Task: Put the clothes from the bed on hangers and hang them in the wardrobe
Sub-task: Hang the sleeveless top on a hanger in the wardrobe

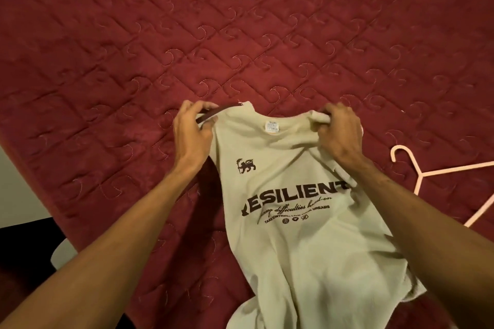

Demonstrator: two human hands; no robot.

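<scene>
Head view looked down on a bed covered by a dark red quilted bedspread [240, 35], its stitching forming diamonds and curls, which filled nearly the whole scene. A pale surface [16, 181] showed past the bed's left edge, though whether floor or wall could not be told, with dark shapes below it. A person's two bare forearms reached forward over the bed. A beige T-shirt [294, 248], printed in dark brown with the word "RESILIENT" and a small lion emblem [245, 165], was held up by its shoulders, front facing the camera, its lower part crumpled on the bedspread near the person. The left hand [191, 128] pinched one shoulder by a dark brown trim band [213, 112], fingers curled round the cloth. The right hand [338, 136] clenched a bunch of fabric at the other shoulder. A white neck label [271, 125] sat between the two hands. A pink hanger [421, 174] lay flat on the bedspread to the right, apart from the shirt and untouched.
</scene>
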